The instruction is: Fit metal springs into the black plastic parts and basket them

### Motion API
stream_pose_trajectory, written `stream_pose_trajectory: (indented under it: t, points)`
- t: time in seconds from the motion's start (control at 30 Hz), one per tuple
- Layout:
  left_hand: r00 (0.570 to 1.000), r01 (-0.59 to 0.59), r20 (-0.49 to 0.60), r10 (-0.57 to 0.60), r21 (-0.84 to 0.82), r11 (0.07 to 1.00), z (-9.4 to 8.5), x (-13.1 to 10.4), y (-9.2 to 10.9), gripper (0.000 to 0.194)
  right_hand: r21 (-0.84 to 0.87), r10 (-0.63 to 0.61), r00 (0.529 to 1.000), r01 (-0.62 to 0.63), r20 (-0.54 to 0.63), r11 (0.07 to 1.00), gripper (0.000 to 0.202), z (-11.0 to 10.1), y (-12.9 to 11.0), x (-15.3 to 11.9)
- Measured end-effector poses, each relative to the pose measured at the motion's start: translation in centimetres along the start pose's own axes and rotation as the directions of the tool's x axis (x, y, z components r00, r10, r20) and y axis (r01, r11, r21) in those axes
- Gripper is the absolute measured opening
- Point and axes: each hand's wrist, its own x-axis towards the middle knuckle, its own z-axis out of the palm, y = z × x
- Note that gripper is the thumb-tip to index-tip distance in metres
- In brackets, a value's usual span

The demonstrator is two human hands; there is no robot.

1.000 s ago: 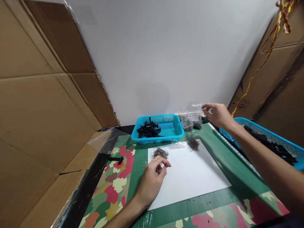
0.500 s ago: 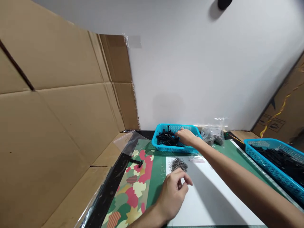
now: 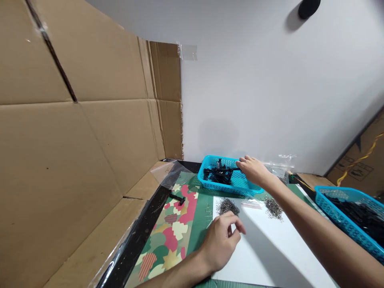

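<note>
My right hand point(image 3: 253, 171) reaches over the right part of a blue plastic basket point(image 3: 207, 187), its fingers closed on a slim black plastic part point(image 3: 235, 169) that sticks out to the left. Beside it in the basket lies a heap of black plastic parts point(image 3: 218, 176). My left hand point(image 3: 221, 240) hovers over the left side of a white sheet point(image 3: 288, 248), fingers loosely curled with a gap between thumb and forefinger and nothing visible in it. Just beyond that hand is a pile of small metal pieces point(image 3: 228, 206), too fine to name. A second such pile point(image 3: 273, 208) lies near my right forearm.
One black part point(image 3: 177, 199) lies on a colourful patterned sheet point(image 3: 171, 240) at left. A second blue basket point(image 3: 322, 200) full of black parts stands at right. Cardboard point(image 3: 114, 136) walls the left side. Clear plastic bags point(image 3: 282, 170) sit by the back wall.
My right hand has drawn back to the right from the heap, with a black part now showing in its fingers. My left hand keeps its pose. The view has shifted slightly left.
</note>
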Motion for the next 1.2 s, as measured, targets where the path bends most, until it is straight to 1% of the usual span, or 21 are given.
stream_pose_trajectory:
  t: [0.13,0.2,0.23,0.3,0.37,0.43,0.47,0.53,0.63,0.73,0.83,0.9,0.93,1.0,1.03,1.1,1.13,1.2]
  points:
    - [1.0,0.007,-0.028,-0.007,-0.031,0.999,-0.1,0.1,-0.1,0.02,-0.003,0.045,0.997,-0.045,-0.063,0.999,0.025,-1.4,0.5,-1.4]
    - [0.999,0.013,-0.049,-0.018,-0.091,0.996,-0.1,0.2,-0.1,0.019,0.036,0.082,0.991,-0.079,-0.103,0.996,0.022,-2.0,0.1,-2.9]
    - [0.998,0.028,-0.057,-0.037,-0.149,0.988,0.0,0.2,-0.2,0.02,0.072,0.1,0.987,-0.091,-0.129,0.993,0.02,-2.2,-0.3,-4.0]
    - [0.994,0.074,-0.053,-0.095,-0.314,0.947,0.2,0.3,-0.2,0.023,0.246,0.162,0.959,-0.103,-0.234,0.964,0.018,-2.3,-1.6,-6.4]
    - [0.99,0.113,-0.023,-0.14,-0.479,0.871,0.6,0.4,-0.3,0.029,0.375,0.191,0.932,-0.065,-0.309,0.925,0.017,-2.1,-3.1,-9.0]
    - [0.989,0.124,0.009,-0.147,-0.578,0.806,0.7,0.5,-0.1,0.038,0.449,0.197,0.909,-0.013,-0.366,0.893,0.021,-1.7,-4.5,-11.1]
    - [0.989,0.127,0.019,-0.145,-0.605,0.786,0.8,0.6,0.0,0.044,0.454,0.173,0.902,0.029,-0.396,0.89,0.024,-1.4,-5.1,-11.9]
    - [0.99,0.122,0.025,-0.137,-0.627,0.769,0.7,0.7,0.2,0.053,0.42,0.101,0.882,0.116,-0.461,0.9,0.027,-0.8,-6.0,-12.7]
    - [0.993,0.105,0.021,-0.118,-0.619,0.778,0.6,0.8,0.2,0.06,0.362,0.007,0.842,0.224,-0.539,0.905,0.032,0.3,-7.2,-12.8]
    - [0.991,0.105,-0.007,-0.133,-0.572,0.814,0.8,0.8,-0.4,0.063,0.399,0.015,0.802,0.281,-0.598,0.873,0.048,1.4,-8.7,-12.9]
    - [0.981,0.152,-0.018,-0.192,-0.54,0.828,1.0,0.7,-0.9,0.067,0.436,0.027,0.771,0.33,-0.636,0.837,0.062,2.0,-9.9,-13.4]
    - [0.974,0.184,-0.011,-0.227,-0.549,0.815,0.9,0.7,-0.9,0.067,0.442,0.002,0.771,0.364,-0.637,0.82,0.064,2.2,-10.0,-13.8]
    - [0.971,0.194,-0.004,-0.238,-0.564,0.802,0.8,0.8,-0.7,0.066,0.461,0.006,0.779,0.365,-0.627,0.809,0.061,2.2,-9.8,-13.9]
    - [0.964,0.223,0.024,-0.263,-0.611,0.76,0.4,0.9,-0.3,0.061,0.547,0.078,0.813,0.315,-0.578,0.776,0.047,2.3,-8.9,-14.0]
    - [0.96,0.243,0.047,-0.277,-0.636,0.732,0.3,1.0,-0.2,0.058,0.605,0.141,0.835,0.257,-0.532,0.754,0.037,2.4,-8.3,-14.0]
    - [0.951,0.275,0.09,-0.294,-0.681,0.679,-0.1,1.2,-0.2,0.054,0.702,0.268,0.88,0.098,-0.392,0.706,0.019,2.7,-7.2,-13.8]
    - [0.949,0.28,0.1,-0.298,-0.699,0.658,-0.2,1.4,-0.2,0.052,0.732,0.316,0.896,0.015,-0.313,0.681,0.015,2.9,-6.7,-13.7]
    - [0.951,0.274,0.104,-0.292,-0.72,0.638,-0.5,1.6,-0.5,0.049,0.772,0.38,0.91,-0.119,-0.167,0.624,0.015,3.4,-6.3,-13.5]
